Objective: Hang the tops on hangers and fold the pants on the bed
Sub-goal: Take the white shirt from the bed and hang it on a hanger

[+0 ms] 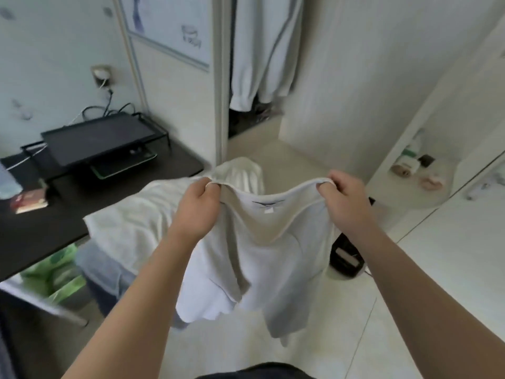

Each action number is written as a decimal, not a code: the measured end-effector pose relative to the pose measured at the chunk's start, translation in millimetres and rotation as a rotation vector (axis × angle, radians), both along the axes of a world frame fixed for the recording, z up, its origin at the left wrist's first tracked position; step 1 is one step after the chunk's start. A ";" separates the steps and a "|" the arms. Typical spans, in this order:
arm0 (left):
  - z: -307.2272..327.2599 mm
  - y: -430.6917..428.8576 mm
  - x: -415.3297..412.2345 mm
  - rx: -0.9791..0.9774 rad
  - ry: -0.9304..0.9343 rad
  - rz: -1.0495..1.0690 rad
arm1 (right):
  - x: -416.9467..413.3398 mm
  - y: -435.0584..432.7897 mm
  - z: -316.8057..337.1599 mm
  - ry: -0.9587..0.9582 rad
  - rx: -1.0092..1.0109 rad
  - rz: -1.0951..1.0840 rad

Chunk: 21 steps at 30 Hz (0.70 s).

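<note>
Over pale tiled floor (341,337), right of black desk (54,231), held white top (259,255) up at frame centre, neckline rim pinched in curled fingers of left hand (198,206) and right hand (345,201), collar pulled wide apart, likely to admit a hanger; none in sight.

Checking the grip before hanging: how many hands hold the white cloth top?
2: the left hand grips the white cloth top at the neckline's left end, the right hand at its right end. Neither is hidden.
</note>
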State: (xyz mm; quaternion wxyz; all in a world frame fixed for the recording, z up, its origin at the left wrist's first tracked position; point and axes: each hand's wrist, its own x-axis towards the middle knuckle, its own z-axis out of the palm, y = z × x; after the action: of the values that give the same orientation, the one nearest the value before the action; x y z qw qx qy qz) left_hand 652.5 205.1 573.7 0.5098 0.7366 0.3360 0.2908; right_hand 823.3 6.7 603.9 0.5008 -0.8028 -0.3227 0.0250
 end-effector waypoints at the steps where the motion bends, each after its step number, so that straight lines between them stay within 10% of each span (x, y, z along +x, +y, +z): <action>1: 11.8 1.8 22.0 -0.001 -0.019 -0.008 | 17.0 0.7 9.9 -0.018 0.002 -0.015; 21: 331.6 85.9 361.8 0.264 -0.512 -0.437 | 242.8 72.1 324.4 -0.626 0.028 -0.502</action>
State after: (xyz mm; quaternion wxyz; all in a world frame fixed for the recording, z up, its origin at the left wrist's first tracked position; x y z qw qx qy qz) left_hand 1014.4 290.9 905.3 0.5280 0.7539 -0.0087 0.3909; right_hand 1066.1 78.8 928.3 0.3798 -0.8186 -0.2536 -0.3483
